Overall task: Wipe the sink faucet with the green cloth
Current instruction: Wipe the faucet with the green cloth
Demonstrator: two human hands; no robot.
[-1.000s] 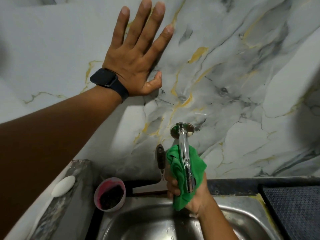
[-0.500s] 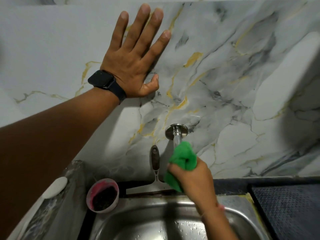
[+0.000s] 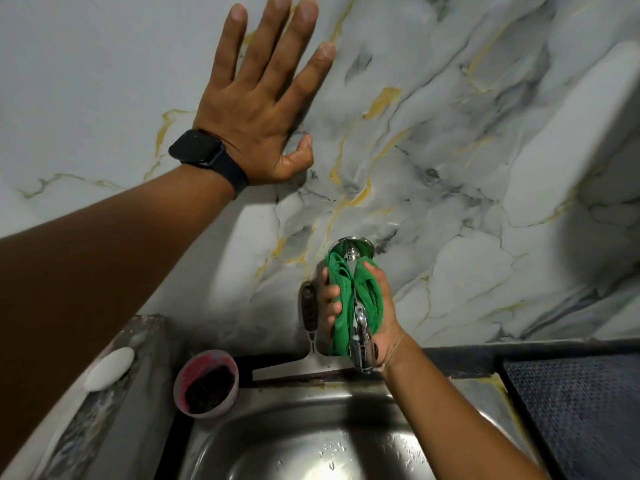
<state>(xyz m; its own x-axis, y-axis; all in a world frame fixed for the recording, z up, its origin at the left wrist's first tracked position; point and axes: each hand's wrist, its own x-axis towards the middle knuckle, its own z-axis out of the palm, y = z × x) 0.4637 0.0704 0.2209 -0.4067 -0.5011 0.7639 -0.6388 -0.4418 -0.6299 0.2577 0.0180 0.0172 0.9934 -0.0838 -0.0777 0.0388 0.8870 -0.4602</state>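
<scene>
A chrome faucet (image 3: 361,344) juts from the marble wall above the steel sink (image 3: 284,445). The green cloth (image 3: 372,299) is wrapped under and around the faucet's pipe, cupped from below by my right hand (image 3: 384,317), whose fingers curl around both sides. The spout's lower end and the round wall flange (image 3: 349,245) show bare. My left hand (image 3: 263,109), with a black watch on the wrist, lies flat on the wall above and to the left, fingers spread, holding nothing.
A pink cup (image 3: 206,382) with dark contents stands at the sink's left rear corner. A white soap bar (image 3: 109,368) lies on the left ledge. A scraper with a dark handle (image 3: 309,310) leans against the wall behind the faucet. A dark mat (image 3: 581,410) covers the right counter.
My right hand has turned from covering the faucet's top to cupping it from below, and the cloth has slid up toward the wall flange. My left hand stays on the wall.
</scene>
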